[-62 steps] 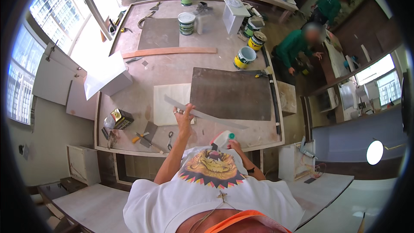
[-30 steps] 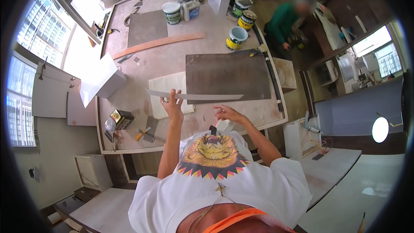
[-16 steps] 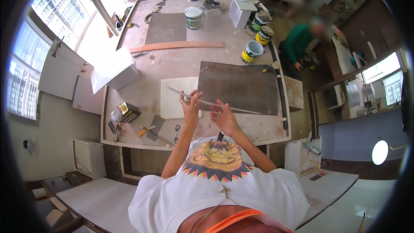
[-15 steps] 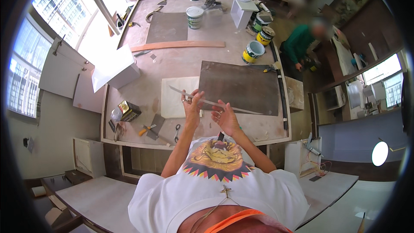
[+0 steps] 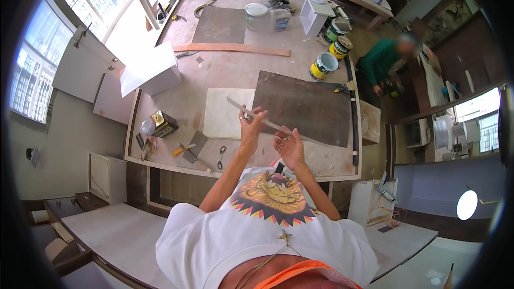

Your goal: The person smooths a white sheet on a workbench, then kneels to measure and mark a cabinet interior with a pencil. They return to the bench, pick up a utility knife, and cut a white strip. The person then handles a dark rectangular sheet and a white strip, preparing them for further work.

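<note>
A long, thin, pale grey strip (image 5: 234,104) slants across in front of me, its far left end above a cream square sheet (image 5: 219,114). My left hand (image 5: 251,128) pinches it between thumb and fingers. Further along, my right hand (image 5: 289,149) has its curled fingers at the strip, palm turned up. Beyond the right hand, the strip's lower end is hard to make out against the dark brown sheet (image 5: 305,108) lying on the worktable (image 5: 176,85).
Scissors (image 5: 221,157), a scraper (image 5: 184,150) and a metal can (image 5: 163,123) lie to the left. An open bucket (image 5: 323,66) stands at the right edge, near a brush (image 5: 345,88). A wooden strip (image 5: 235,49) crosses the table. A co-worker in green (image 5: 381,63) is beyond the right side.
The strip and both hands sit slightly farther right and lower in the picture, and the strip slants more steeply. The whole view has shifted a little. Both hands stay at the strip.
</note>
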Demonstrator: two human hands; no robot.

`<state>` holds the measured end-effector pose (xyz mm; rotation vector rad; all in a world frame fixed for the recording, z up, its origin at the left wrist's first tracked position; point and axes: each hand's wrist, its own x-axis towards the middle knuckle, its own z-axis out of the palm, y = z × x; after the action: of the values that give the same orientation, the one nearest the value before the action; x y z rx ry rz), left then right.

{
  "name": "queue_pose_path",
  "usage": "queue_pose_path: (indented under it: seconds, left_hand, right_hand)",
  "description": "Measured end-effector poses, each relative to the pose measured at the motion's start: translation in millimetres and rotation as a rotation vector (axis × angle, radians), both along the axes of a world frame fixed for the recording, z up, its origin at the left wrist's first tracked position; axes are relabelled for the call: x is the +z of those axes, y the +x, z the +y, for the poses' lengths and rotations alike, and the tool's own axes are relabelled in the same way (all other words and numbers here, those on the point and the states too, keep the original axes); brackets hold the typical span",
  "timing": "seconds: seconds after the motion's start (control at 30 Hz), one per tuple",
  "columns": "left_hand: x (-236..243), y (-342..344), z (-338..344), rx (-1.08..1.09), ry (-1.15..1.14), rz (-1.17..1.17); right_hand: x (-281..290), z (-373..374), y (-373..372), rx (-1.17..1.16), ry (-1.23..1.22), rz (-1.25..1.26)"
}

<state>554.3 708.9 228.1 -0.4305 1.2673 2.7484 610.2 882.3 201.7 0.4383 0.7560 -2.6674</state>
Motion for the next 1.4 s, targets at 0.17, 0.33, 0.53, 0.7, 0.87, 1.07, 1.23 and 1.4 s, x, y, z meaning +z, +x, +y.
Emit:
queue_pose_path:
  seconds: [0.17,0.33,0.53,0.7,0.87,1.07,1.23,1.4]
  left_hand:
    - [2,3,-3,0.009,-0.001,-0.011]
    - [-2,0,-6,0.052,0.004,-0.015]
    - [-1,0,0,0.057,-0.003,-0.026]
    - [-5,2,-2,0.040,-0.019,-0.042]
    - [-3,-1,8,-0.032,0.021,-0.063]
    - [-14,-2,2,-0.023,0.058,-0.096]
    - [-22,-3,4,-0.017,0.159,-0.089]
    - [-20,-3,5,-0.004,0.139,-0.073]
  right_hand:
    - [3,-2,0,0.002,0.008,-0.029]
    - [5,-5,-6,0.023,0.023,-0.049]
    - [9,-2,-7,0.017,0.051,-0.038]
    - [-2,-1,-4,0.005,0.049,-0.058]
    - [-1,10,-3,-0.059,0.061,-0.048]
    - [6,3,-9,-0.074,0.106,-0.021]
    - [5,8,-10,-0.114,0.143,-0.013]
    - [-2,10,-12,-0.100,0.175,0.006]
